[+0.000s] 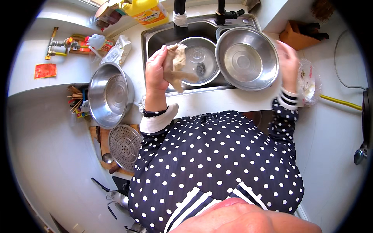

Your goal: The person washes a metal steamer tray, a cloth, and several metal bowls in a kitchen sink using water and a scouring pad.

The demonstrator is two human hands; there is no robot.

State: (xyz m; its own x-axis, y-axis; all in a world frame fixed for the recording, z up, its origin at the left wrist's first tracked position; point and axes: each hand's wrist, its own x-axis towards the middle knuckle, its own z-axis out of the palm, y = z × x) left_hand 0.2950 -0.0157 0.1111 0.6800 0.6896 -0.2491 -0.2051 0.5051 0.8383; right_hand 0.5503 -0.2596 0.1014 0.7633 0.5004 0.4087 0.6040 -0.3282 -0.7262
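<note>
A beige-brown cloth [176, 65] hangs bunched from my left hand [156, 68], over the left part of the steel sink. Below it, a metal bowl [201, 61] holding clear water sits in the sink, with something dark at its bottom. A wide stainless steel basin [247, 58] rests tilted on the sink's right side. My right hand [287, 59] is blurred just beyond that basin's right rim; whether it touches the rim cannot be made out, and its fingertips are unclear.
A deep steel basin [112, 94] stands on the left counter, with a perforated steamer plate [125, 147] on a wooden board nearer me. Black faucets [223, 16] rise behind the sink [204, 90]. At right are a knife block [297, 35] and a plastic bag of scraps [309, 84].
</note>
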